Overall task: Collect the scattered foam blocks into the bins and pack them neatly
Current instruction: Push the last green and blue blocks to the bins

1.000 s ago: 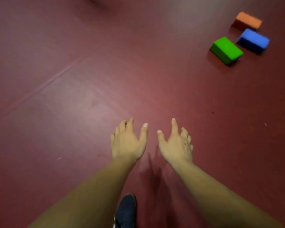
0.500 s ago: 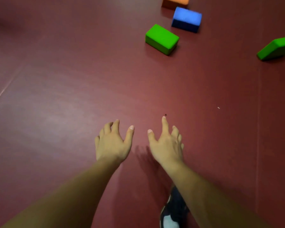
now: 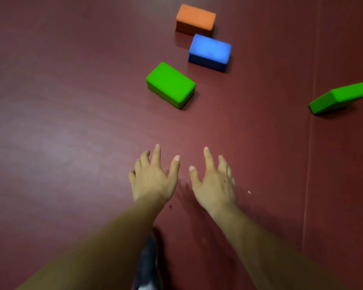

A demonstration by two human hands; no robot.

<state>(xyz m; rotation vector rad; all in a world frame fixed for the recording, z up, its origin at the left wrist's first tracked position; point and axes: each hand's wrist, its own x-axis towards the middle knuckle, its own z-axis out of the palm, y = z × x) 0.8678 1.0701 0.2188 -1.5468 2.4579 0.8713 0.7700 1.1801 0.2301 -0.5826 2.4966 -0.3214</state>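
Left hand (image 3: 153,182) and right hand (image 3: 215,185) hover spread, empty. We count 4 uncollected, none packed: green block (image 3: 171,84), blue block (image 3: 210,51), orange block (image 3: 195,18), tilted block (image 3: 342,97) at right.

Single head-worn wide-angle view, facing forward and steeply down onto a dark red floor (image 3: 71,143): left hand (image 3: 153,181) and right hand (image 3: 214,185) close at lower centre, foam blocks (image 3: 170,84) farther ahead.
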